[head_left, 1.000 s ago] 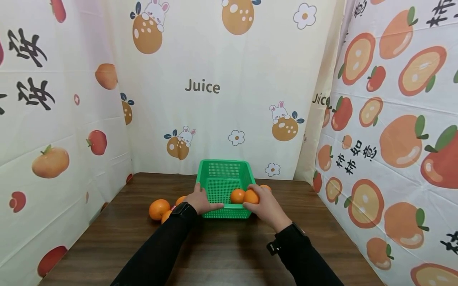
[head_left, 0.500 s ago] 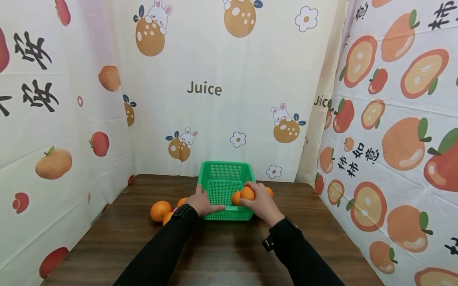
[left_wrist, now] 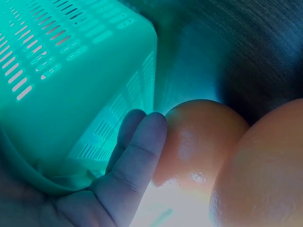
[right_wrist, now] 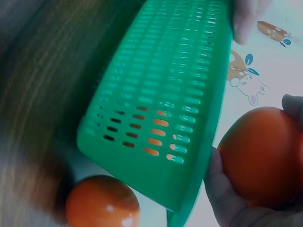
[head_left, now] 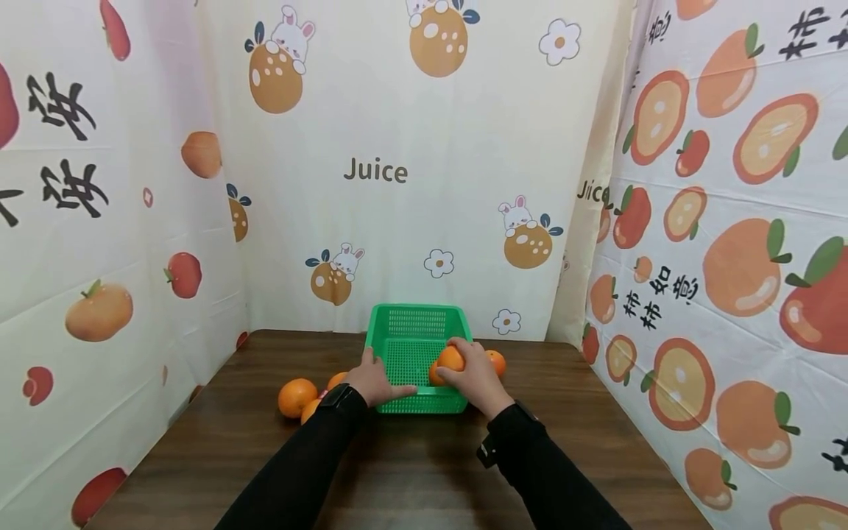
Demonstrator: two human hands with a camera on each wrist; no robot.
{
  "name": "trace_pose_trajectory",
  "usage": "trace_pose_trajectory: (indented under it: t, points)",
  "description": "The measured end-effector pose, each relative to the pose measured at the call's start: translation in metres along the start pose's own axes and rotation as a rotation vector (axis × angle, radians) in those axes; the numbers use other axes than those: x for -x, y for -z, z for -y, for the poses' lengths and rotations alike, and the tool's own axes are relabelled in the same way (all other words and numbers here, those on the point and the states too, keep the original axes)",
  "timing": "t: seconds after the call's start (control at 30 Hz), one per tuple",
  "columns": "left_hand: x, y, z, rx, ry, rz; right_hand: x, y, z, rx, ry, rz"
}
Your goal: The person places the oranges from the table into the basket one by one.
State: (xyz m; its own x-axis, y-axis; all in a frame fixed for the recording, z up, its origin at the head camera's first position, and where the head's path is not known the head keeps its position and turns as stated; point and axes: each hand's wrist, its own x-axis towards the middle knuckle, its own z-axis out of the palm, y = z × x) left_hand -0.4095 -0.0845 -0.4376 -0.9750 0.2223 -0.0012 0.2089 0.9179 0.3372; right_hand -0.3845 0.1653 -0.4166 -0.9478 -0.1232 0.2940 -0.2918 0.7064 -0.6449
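A green plastic basket [head_left: 419,314] stands on the table. My left hand [head_left: 372,381] lies at its front left corner, thumb stretched along the front rim and straight fingers along the outer left side. In the left wrist view, the fingertips [left_wrist: 150,127] are right beside an orange [left_wrist: 201,142]. My right hand [head_left: 478,374] grips an orange [head_left: 451,358] over the basket's right front part, fingers on top and thumb at the near side. Below it, a second orange [head_left: 434,374] sits inside the basket, partly hidden by the held one.
Left of the basket is a cluster of oranges [head_left: 297,398], partly covered by my left arm, with a small reddish thing among them. Another orange [head_left: 495,362] lies outside the basket's right side. Printed cloth [head_left: 397,221] hangs behind the wooden table [head_left: 424,471] and on both sides.
My right hand has moved left with the orange, from the basket's right edge to further over its inside. My left hand stays at the front left corner.
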Motion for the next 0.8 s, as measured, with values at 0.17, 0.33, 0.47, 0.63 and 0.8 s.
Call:
trace_pose_trajectory:
  t: [0.17, 0.33, 0.47, 0.63, 0.8]
  points:
    - [0.001, -0.005, 0.001, 0.011, 0.009, 0.000, 0.001, -0.011, -0.002, -0.008, -0.033, -0.011]
    - [0.001, -0.009, 0.002, 0.011, 0.005, -0.006, 0.002, -0.018, -0.004, -0.023, -0.042, -0.001]
    - [0.002, -0.008, 0.002, -0.006, 0.007, -0.013, -0.002, -0.024, -0.003, -0.034, -0.011, 0.012]
    - [0.005, -0.002, -0.001, -0.021, -0.008, -0.013, -0.006, -0.031, 0.001, -0.021, -0.004, 0.016]
    - [0.008, 0.003, -0.004, -0.037, -0.018, -0.016, -0.009, -0.035, 0.008, -0.031, -0.002, 0.037]
